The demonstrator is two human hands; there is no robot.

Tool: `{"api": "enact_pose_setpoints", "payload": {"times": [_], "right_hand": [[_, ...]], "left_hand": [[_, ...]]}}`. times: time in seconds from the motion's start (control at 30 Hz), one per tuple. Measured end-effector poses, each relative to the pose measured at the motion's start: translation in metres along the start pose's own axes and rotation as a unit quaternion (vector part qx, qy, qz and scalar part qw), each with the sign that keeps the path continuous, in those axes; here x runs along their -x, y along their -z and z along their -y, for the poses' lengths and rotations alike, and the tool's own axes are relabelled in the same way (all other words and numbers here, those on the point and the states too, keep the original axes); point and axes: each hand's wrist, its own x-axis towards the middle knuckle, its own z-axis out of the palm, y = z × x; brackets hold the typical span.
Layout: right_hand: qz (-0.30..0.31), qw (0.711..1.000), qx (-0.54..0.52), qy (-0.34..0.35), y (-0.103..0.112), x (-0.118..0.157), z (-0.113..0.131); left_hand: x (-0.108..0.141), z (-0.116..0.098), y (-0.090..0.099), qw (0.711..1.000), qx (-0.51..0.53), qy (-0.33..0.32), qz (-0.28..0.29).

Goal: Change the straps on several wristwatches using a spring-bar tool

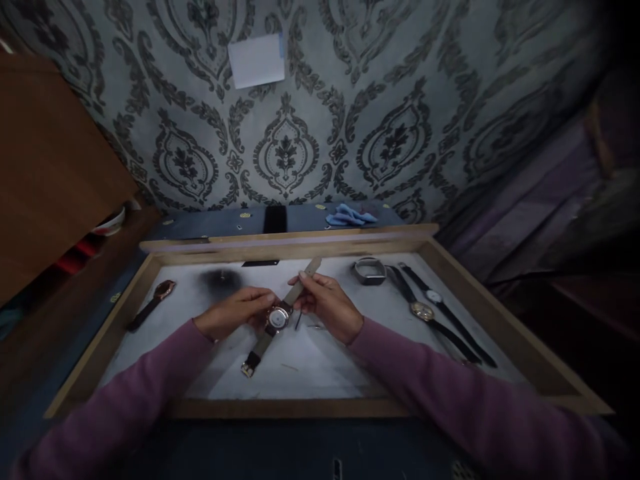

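Observation:
A wristwatch (278,318) with a pale round face or back and a grey-beige strap is held up over a wooden-framed white tray (320,408). My left hand (239,310) is closed at the watch's case, on its left side. The fingers of my right hand (327,303) pinch the upper strap, and a thin dark tool (298,321) points down beneath them. The lower strap, with its gold-coloured buckle, hangs free toward the front left. Whether the tool is gripped by my right hand's fingers is hard to make out.
At the tray's left lies a brown watch (164,289). On its right are a square-framed item (371,270), a gold-faced watch (423,311) and a black-strapped watch (434,296). A blue cloth (351,215) lies behind the tray; a wooden cabinet (60,173) stands left.

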Motion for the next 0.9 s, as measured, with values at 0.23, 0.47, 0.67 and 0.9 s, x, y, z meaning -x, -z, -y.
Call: {"api": "enact_pose_setpoints", "payload": {"times": [0.23,0.47,0.67,0.9], "right_hand": [[-0.031,0.999,-0.011,0.013,0.003,-0.005,0.008],[-0.002,0.973,0.221,0.061,0.04,-0.006,0.013],[0.097,0.764,0.613,0.175,0.056,0.001,0.017],[0.205,0.671,0.707,0.092,0.045,0.017,0.034]], "left_hand": [[0.003,0.002,-0.007,0.996,0.058,-0.007,0.07],[0.0,0.006,-0.007,0.996,0.088,-0.02,-0.008],[-0.004,0.007,-0.006,0.993,0.112,-0.003,-0.046],[-0.006,0.007,-0.008,0.99,0.135,0.015,-0.038]]}}
